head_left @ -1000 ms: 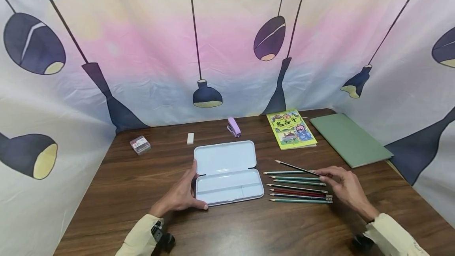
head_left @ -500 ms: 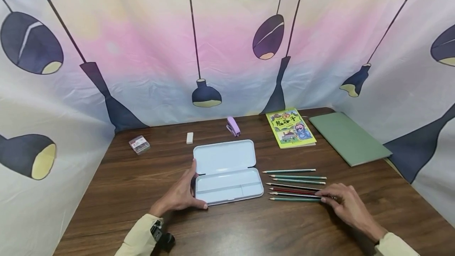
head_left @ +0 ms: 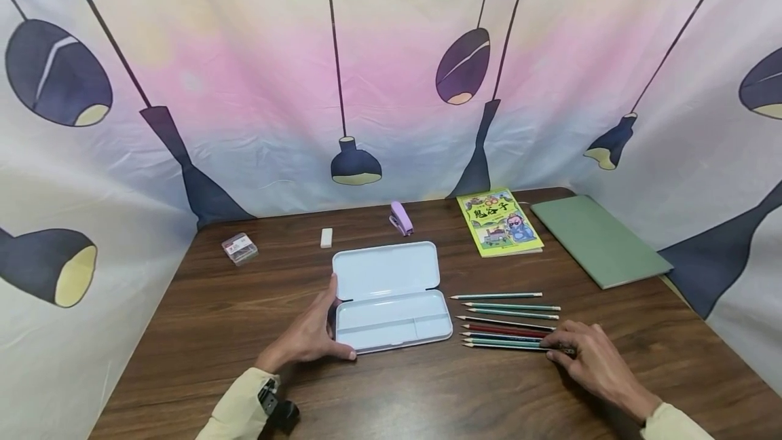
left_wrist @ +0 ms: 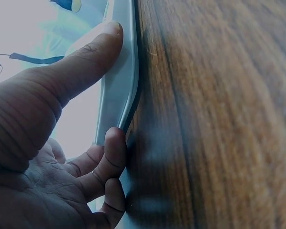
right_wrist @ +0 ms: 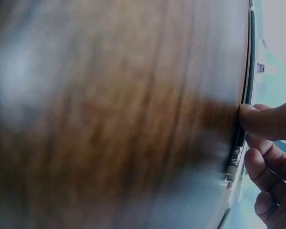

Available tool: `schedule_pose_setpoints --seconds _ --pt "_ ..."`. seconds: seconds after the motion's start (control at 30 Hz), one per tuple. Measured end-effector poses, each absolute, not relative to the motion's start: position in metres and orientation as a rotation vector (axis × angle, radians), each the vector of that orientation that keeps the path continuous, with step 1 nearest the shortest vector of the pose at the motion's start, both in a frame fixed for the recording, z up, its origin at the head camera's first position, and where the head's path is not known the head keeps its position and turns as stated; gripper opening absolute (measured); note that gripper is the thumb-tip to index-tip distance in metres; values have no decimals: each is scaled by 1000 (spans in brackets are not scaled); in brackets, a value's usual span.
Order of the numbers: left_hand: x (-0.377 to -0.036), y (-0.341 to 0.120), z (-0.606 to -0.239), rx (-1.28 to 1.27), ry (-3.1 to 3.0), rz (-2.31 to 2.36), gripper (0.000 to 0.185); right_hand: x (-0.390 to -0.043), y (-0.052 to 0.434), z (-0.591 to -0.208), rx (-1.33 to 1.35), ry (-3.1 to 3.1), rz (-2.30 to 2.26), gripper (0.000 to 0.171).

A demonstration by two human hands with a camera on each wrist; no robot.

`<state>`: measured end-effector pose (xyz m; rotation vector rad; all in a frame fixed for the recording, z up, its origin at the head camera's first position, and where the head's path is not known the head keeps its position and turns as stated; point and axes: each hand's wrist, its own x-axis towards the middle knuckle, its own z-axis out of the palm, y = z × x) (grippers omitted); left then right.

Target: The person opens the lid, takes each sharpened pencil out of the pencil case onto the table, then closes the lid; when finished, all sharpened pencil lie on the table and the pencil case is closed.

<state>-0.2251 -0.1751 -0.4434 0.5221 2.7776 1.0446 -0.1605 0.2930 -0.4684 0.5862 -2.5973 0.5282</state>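
Observation:
An open light-blue pencil case [head_left: 379, 331] lies on the table with its lid folded back. My left hand [head_left: 311, 331] grips its left end, thumb on the front side and fingers around the corner, as the left wrist view also shows. To its right is a row of several pencils [head_left: 507, 324], teal, dark red and dark, tips toward the case. My right hand [head_left: 589, 358] pinches the eraser end of a dark pencil [head_left: 507, 347] at the front of the row. In the right wrist view the thumb presses on that black pencil [right_wrist: 250, 57], close to the table.
Behind the case are a white eraser [head_left: 326, 237] and a purple stapler [head_left: 400, 218]. A small clear box [head_left: 240, 248] sits at the back left. A yellow book [head_left: 501, 223] and a green folder [head_left: 601, 240] lie at the back right, near the patterned curtain [head_left: 391, 87].
My right hand has brought the dark pencil from above the back of the row forward and down to its front edge. The left hand and the case have stayed put.

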Motion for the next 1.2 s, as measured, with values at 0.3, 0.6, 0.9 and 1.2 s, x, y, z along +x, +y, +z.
schedule_pose_setpoints --seconds 0.3,0.6,0.9,1.2 --pt "-224 -172 -443 531 2763 1066 137 -183 274 -453 692 -2593 498 16" --pt "-224 -172 -445 532 2777 1072 139 -250 196 -415 801 -2836 852 55" --pt "-223 -169 -448 496 2759 1104 142 -287 124 -404 630 -2756 1336 59" --pt "-219 -178 -447 580 2748 1177 133 -239 115 -418 863 -2632 882 35"
